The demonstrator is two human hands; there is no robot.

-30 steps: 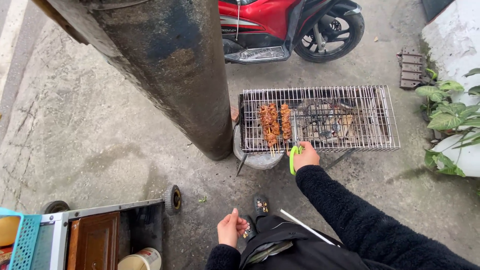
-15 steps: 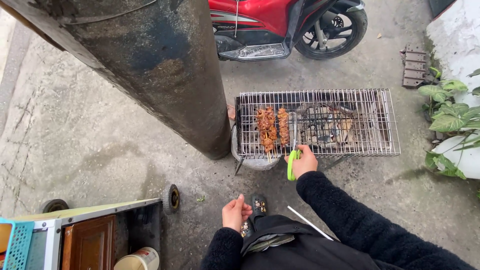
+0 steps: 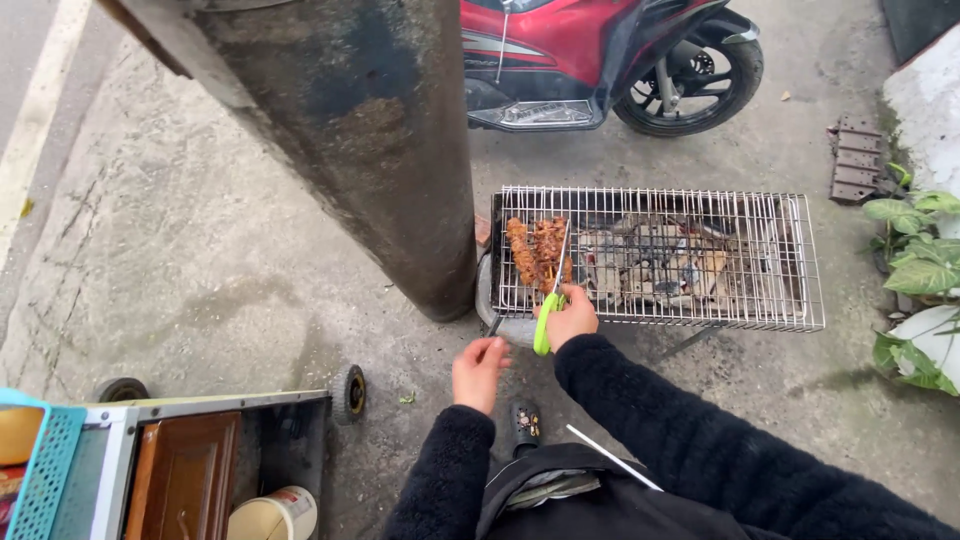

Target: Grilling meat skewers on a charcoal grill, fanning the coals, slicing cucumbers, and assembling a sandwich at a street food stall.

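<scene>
Scissors (image 3: 552, 290) with green handles sit clasped in the right hand (image 3: 572, 318), blades reaching over the meat skewers (image 3: 538, 250) on the left end of the wire grill (image 3: 760, 300). Left hand (image 3: 478, 370) hovers near, loosely curled, holding nothing. Behind stand a dark pole (image 3: 370, 150) and red scooter (image 3: 600, 50).

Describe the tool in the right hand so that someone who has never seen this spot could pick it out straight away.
Start at the big dark pillar; just right of its base a wire-topped charcoal grill sits on the pavement. At the grill's near left edge, the right hand holds scissors whose blades reach over the meat skewers. Their bright green handles are the only green near the grill.
</scene>
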